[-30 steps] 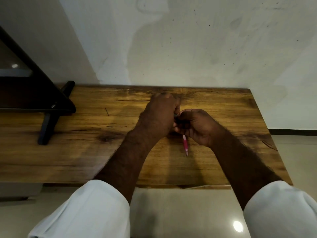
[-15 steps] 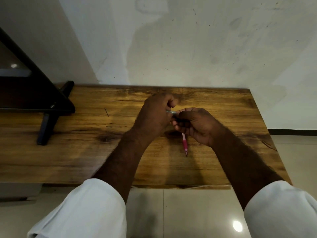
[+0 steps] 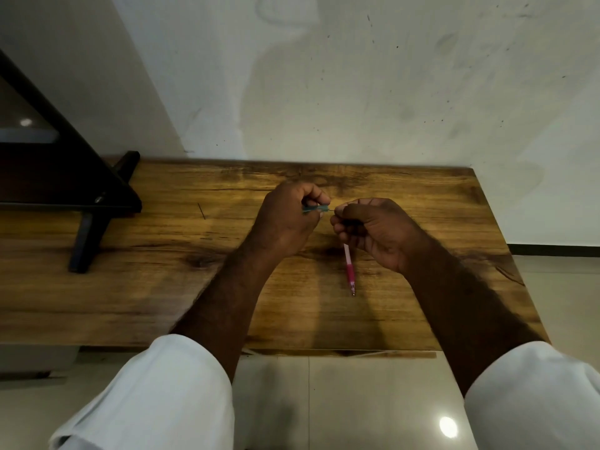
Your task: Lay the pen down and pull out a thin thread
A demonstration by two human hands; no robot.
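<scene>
Head view: pen (image 3: 350, 271) under right hand (image 3: 376, 232)

hands: my left hand (image 3: 285, 219) sits just left of my right hand (image 3: 373, 228), both above the table (image 3: 162, 287)
thin piece (image 3: 315, 208): pinched in the left, pointing right toward the other grip
pen (image 3: 350, 271): below the right grip, sticking out toward me
stand (image 3: 91, 203): well left of both grips, on the table

no readable text anywhere here, honestly. no labels, brands, numbers or signs on anything in view.
</scene>
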